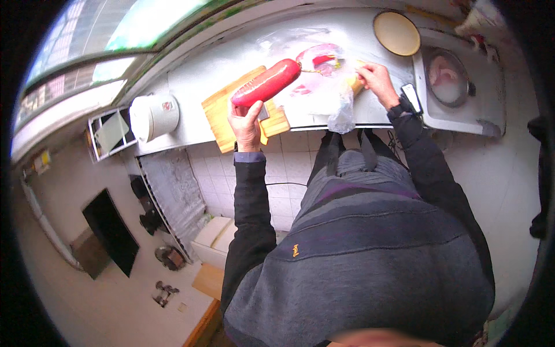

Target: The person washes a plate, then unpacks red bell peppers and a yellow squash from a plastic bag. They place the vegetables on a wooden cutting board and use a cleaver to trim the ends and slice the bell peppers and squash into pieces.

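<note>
My left hand (246, 128) holds a large sausage in a shiny red casing (269, 82) by its lower end. The sausage slants up to the right, and its tied tip points at a clear plastic bag with red print (325, 60). Under my left hand lies a wooden cutting board (219, 97), with a knife's yellow-orange handle (263, 135) jutting past its front edge. My right hand (376, 80) has its fingers drawn together beside a tan object (355, 84) and crumpled clear plastic (341, 112). Glare hides what the fingertips pinch, if anything.
To the right, a phone (412, 97) lies by the sink rim (427, 117). A lidded pan with pale pink contents (446, 78) sits in the sink. Behind stands a round cream-coloured dish (396, 34). At the left end of the counter is a white lidded canister (154, 116).
</note>
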`<state>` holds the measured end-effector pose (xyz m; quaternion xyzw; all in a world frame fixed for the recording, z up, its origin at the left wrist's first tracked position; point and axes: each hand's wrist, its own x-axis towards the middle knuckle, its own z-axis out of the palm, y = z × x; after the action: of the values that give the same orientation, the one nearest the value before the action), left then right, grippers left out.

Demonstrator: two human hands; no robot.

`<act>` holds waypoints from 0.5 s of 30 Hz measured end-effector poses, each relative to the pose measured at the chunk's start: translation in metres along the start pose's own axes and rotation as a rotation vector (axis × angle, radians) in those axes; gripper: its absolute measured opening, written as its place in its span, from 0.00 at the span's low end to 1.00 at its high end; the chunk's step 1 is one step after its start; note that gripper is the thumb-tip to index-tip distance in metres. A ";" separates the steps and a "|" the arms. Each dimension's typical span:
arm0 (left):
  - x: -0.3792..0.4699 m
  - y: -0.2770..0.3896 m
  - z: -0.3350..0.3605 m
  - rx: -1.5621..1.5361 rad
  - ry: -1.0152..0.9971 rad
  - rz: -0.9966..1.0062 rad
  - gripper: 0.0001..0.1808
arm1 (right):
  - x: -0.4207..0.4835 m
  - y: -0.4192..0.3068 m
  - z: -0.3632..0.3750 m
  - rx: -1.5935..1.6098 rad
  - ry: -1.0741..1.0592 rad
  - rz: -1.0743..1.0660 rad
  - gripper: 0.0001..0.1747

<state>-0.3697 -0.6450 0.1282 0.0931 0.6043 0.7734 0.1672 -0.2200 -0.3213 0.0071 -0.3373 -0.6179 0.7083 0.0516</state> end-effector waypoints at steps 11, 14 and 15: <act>0.004 -0.101 -0.199 -0.446 0.542 -0.073 0.29 | -0.010 0.017 -0.013 -0.135 0.000 0.083 0.12; 0.013 -0.134 -0.244 -0.472 0.715 -0.146 0.28 | -0.015 0.016 -0.013 -0.141 0.001 0.107 0.11; 0.018 -0.143 -0.255 -0.482 0.726 -0.134 0.28 | -0.016 0.016 -0.011 -0.153 0.015 0.124 0.11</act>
<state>-0.4536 -0.8376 -0.0756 -0.2657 0.4310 0.8623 0.0105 -0.1963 -0.3237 -0.0007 -0.3829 -0.6477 0.6586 -0.0135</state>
